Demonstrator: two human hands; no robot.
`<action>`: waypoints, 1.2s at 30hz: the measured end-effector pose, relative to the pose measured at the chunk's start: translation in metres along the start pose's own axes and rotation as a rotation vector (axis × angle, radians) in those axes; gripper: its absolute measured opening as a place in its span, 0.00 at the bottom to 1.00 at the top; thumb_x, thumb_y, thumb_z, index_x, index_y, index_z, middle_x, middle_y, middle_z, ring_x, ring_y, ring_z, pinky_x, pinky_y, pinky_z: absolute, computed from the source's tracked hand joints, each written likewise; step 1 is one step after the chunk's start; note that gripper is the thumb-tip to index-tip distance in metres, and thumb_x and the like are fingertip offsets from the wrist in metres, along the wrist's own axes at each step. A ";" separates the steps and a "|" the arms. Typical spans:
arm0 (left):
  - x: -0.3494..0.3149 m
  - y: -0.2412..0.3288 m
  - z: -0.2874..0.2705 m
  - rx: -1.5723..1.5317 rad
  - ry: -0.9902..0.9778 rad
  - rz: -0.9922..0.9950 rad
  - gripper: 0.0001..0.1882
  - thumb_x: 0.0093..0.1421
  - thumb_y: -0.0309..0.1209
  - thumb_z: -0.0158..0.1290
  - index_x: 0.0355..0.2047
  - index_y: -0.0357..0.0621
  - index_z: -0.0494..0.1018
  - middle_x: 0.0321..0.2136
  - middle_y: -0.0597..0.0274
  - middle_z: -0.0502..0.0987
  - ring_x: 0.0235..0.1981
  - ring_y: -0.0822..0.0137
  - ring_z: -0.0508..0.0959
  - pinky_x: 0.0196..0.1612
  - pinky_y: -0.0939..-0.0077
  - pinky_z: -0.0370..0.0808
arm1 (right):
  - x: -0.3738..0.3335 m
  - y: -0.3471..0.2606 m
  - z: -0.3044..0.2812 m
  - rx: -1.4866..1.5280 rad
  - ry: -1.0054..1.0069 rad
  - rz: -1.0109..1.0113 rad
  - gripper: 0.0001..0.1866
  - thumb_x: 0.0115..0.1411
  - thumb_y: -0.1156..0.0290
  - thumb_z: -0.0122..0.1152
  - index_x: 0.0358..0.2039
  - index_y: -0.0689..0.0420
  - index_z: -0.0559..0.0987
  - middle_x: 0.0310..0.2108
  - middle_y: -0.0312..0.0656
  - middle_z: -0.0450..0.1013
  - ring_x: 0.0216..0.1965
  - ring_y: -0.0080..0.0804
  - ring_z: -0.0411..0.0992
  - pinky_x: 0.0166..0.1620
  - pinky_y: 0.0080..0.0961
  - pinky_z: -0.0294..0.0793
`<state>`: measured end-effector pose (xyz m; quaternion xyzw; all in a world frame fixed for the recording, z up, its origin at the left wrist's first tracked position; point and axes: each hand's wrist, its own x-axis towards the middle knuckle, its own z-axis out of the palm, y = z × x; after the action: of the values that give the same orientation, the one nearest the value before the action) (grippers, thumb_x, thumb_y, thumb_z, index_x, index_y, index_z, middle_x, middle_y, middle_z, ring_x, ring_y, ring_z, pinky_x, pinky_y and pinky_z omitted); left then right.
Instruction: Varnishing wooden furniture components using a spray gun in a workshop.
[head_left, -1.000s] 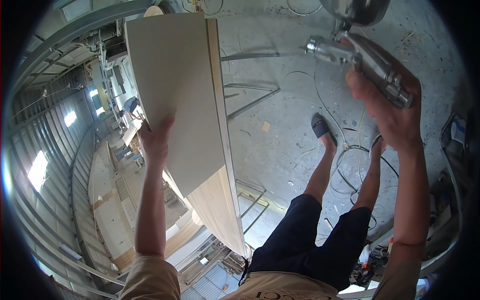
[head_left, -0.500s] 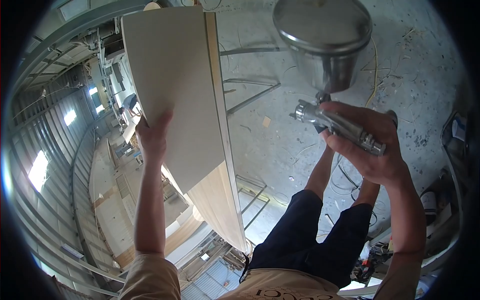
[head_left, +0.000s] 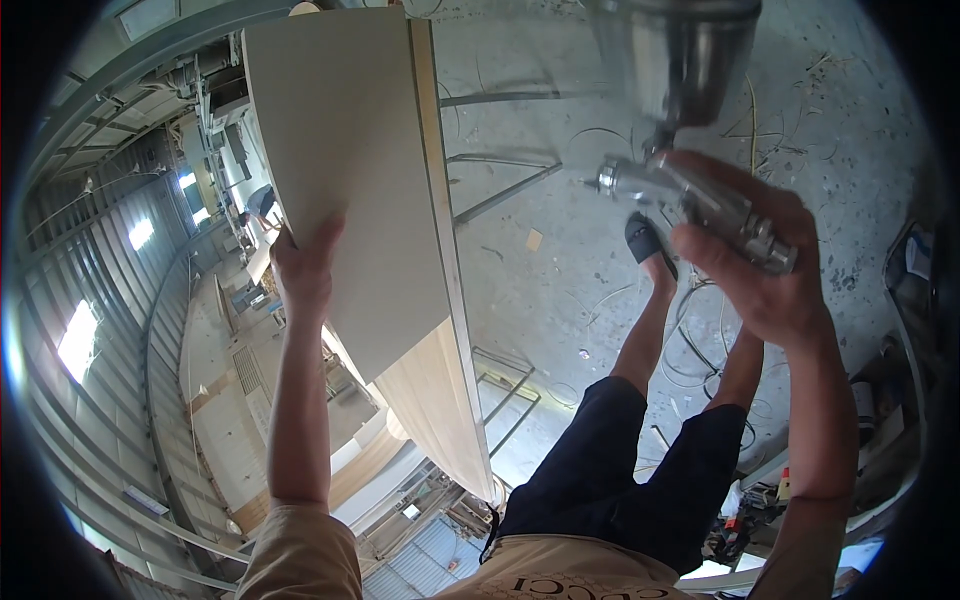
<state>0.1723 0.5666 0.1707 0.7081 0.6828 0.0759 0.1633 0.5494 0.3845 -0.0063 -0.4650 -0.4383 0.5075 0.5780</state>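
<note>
My right hand [head_left: 765, 255] is wrapped round a silver spray gun [head_left: 690, 195] with a large metal cup on top. Its nozzle points left, toward a flat grey-beige board [head_left: 345, 130], with a gap of open air between them. The gun and cup are blurred by motion, and the cup's top runs out of the picture. At the board's left edge, my left hand [head_left: 308, 265] grips it, thumb on the pale face and fingers hidden behind. The board lies against a longer wooden panel [head_left: 430, 380], whose bare wood grain shows below.
Metal stand legs [head_left: 510, 190] stick out to the right from beneath the panel. Hoses [head_left: 690, 340] lie looped on the stained concrete floor [head_left: 560, 290] around my feet. Clutter [head_left: 740, 520] sits at lower right. A ribbed metal wall [head_left: 100, 270] curves along the left.
My right hand has moved up and slightly right with the spray gun, uncovering my slippered foot. My left hand stays on the board's edge.
</note>
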 end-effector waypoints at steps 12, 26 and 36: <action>0.003 -0.001 0.001 0.015 0.010 -0.030 0.24 0.57 0.41 0.68 0.43 0.32 0.78 0.34 0.60 0.82 0.33 0.70 0.78 0.39 0.73 0.75 | 0.001 -0.001 0.000 -0.010 0.091 -0.010 0.24 0.62 0.66 0.69 0.58 0.58 0.79 0.36 0.37 0.82 0.27 0.17 0.74 0.30 0.17 0.72; 0.004 -0.003 0.002 -0.035 0.014 -0.002 0.22 0.57 0.41 0.68 0.42 0.33 0.79 0.33 0.62 0.82 0.32 0.72 0.78 0.37 0.75 0.74 | -0.031 -0.003 0.018 0.056 -0.155 -0.014 0.22 0.60 0.69 0.69 0.55 0.56 0.79 0.38 0.44 0.82 0.31 0.30 0.81 0.35 0.28 0.80; 0.003 -0.002 0.004 -0.051 0.020 -0.013 0.21 0.57 0.41 0.69 0.39 0.35 0.79 0.28 0.69 0.78 0.25 0.79 0.71 0.29 0.79 0.68 | -0.010 -0.006 0.003 0.020 0.088 0.020 0.24 0.63 0.68 0.68 0.59 0.60 0.77 0.30 0.34 0.79 0.29 0.16 0.75 0.30 0.16 0.72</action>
<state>0.1718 0.5690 0.1663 0.6986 0.6867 0.0992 0.1749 0.5466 0.3743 -0.0007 -0.4854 -0.4025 0.4968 0.5963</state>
